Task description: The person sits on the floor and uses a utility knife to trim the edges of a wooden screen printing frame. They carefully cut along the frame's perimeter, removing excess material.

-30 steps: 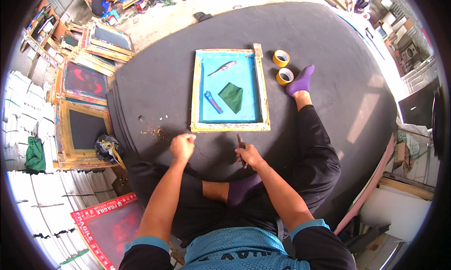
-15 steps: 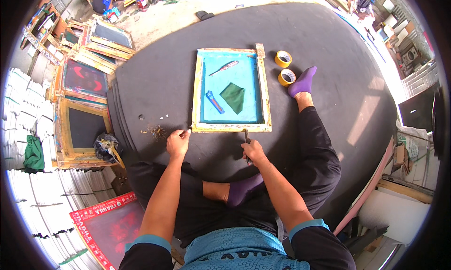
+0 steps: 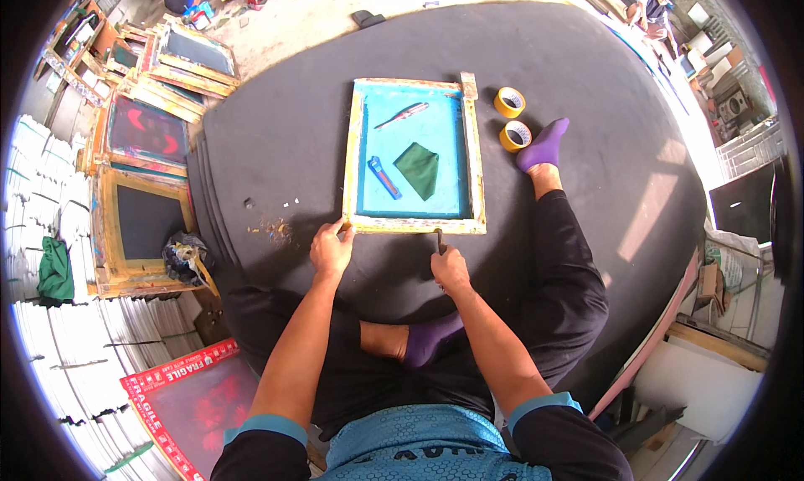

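A screen-printing frame [image 3: 419, 226] with wooden sides and light blue mesh lies flat in front of me. My left hand [image 3: 332, 246] is closed at its near left corner, fingertips and thumb against the wood. My right hand [image 3: 450, 268] is wrapped around a narrow dark hand tool [image 3: 440, 240], whose tip meets the frame's near edge; its exact kind is hidden by my fingers. On the mesh lie a screwdriver [image 3: 404, 115], a blue utility knife [image 3: 383, 178] and a folded dark green cloth [image 3: 418, 170].
Two yellow tape rolls [image 3: 509, 102] sit right of the frame, by my purple-socked foot [image 3: 546, 144]. Small scraps [image 3: 275, 229] lie left on the dark padded surface [image 3: 293, 138]. Stacked screen frames [image 3: 151, 138] line the left side. Other people [image 3: 649, 12] sit far off.
My left hand has moved slightly right and up onto the frame's near left corner. My right hand stays at the near edge with the dark tool.
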The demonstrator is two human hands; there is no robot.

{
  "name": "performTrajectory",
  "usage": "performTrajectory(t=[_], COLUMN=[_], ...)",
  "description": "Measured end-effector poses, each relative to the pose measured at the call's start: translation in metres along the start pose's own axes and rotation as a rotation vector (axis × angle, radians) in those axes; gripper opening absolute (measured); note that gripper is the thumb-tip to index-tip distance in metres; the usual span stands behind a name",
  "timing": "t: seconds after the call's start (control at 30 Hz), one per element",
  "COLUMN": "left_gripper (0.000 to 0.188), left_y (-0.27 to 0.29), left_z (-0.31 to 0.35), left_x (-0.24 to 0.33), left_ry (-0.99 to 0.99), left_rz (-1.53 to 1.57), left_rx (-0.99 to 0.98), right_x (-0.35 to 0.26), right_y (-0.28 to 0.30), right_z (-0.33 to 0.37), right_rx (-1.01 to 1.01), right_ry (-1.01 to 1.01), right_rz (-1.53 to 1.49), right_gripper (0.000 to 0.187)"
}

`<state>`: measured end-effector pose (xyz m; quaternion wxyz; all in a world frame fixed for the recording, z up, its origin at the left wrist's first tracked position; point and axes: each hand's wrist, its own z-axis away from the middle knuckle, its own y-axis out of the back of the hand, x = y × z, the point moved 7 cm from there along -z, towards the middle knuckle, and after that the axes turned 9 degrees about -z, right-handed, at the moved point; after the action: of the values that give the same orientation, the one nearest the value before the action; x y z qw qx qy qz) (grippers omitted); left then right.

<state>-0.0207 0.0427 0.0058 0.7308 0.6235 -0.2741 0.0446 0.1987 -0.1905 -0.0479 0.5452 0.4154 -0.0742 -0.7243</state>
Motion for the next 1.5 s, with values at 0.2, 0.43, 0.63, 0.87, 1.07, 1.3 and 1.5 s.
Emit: performTrajectory(t=[0.2, 0.43, 0.63, 0.87, 1.07, 1.3, 1.5], left_gripper=[0.036, 0.034, 0.034, 0.027, 0.016, 0.011, 0.021], left_y=[-0.006, -0.003, 0.010, 0.000, 0.005, 0.020, 0.050], left_z=[0.000, 0.000, 0.009, 0.049, 0.040, 0.016, -0.025], left_x=[-0.009, -0.002, 0.008, 0.065, 0.036, -0.021, -0.085], left_ry=[-0.025, -0.018, -0.173, -0.625, -0.600, -0.309, 0.090], left_rz=[-0.021, -0.033, -0.051, 0.162, 0.141, 0.002, -0.330], left_rx=[0.089, 0.044, 0.223, -0.115, -0.178, -0.127, -0.225], right_x=[-0.018, 0.008, -0.003, -0.047, -0.058, -0.052, -0.022], right_y=[0.012, -0.006, -0.004, -0.039, -0.069, -0.087, -0.037], right_z=[0.026, 0.008, 0.025, 0.071, 0.076, 0.074, 0.036], right_rx=[-0.128, -0.441, -0.629, -0.736, -0.843, -0.846, -0.582], right_ry=[-0.027, -0.049, -0.001, 0.168, 0.164, 0.132, 0.078], right_rz=[-0.150, -0.779, -0.770, -0.483, -0.352, -0.403, -0.410], right_gripper=[0.036, 0.013, 0.014, 0.018, 0.024, 0.036, 0.055])
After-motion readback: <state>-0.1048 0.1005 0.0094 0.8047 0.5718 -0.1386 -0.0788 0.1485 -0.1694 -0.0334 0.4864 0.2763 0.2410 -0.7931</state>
